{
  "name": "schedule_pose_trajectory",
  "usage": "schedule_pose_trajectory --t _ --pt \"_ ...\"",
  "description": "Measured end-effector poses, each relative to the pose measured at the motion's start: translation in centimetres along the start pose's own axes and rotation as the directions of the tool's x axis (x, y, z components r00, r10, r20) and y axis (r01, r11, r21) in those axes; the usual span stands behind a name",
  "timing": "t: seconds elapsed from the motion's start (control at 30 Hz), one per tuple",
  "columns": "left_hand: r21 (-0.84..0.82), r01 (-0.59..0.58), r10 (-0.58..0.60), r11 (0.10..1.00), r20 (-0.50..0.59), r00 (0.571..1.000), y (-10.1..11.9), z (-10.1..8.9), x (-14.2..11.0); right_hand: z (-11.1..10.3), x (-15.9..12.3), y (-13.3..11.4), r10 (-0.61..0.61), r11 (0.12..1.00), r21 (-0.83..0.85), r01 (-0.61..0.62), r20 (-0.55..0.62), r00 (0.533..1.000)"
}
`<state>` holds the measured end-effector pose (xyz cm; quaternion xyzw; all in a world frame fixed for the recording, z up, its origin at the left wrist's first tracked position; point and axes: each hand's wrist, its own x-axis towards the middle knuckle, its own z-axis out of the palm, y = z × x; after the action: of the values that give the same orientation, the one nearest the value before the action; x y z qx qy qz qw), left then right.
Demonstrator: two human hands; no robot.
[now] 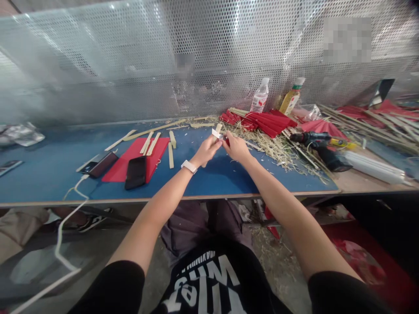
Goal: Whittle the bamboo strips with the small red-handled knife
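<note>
Head view: left hand (pixel 208 150), grip closed round a flat pale wooden strip (pixel 218 127); right hand (pixel 236 146), grip unclear; work seems partway, not finished, thin straw-coloured shavings (pixel 273 147) nearby

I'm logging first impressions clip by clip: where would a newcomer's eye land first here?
Probably mid-picture, over the blue table, where the left hand grips a pale strip and the right hand is close beside it. Next come the bright red sheet to the left, a black phone on its near edge, and the straw-coloured shavings to the right, beside red pleated material.
</note>
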<state>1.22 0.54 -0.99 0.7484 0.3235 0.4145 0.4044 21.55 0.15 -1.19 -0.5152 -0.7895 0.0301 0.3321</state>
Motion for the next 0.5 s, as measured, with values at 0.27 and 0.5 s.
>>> schedule_pose_trajectory --t 0.27,0.5 --pt "-0.139 0.061 -0.064 0.988 -0.017 0.998 -0.2 0.2 0.2 -0.4 -0.6 -2.6 0.150 0.982 -0.115 -0.148 0.014 0.989" --pt "-0.106 0.023 -0.033 0.994 -0.094 0.995 -0.7 0.3 0.6 -0.2 -0.6 -4.1 0.210 0.963 -0.176 -0.204 0.011 0.978"
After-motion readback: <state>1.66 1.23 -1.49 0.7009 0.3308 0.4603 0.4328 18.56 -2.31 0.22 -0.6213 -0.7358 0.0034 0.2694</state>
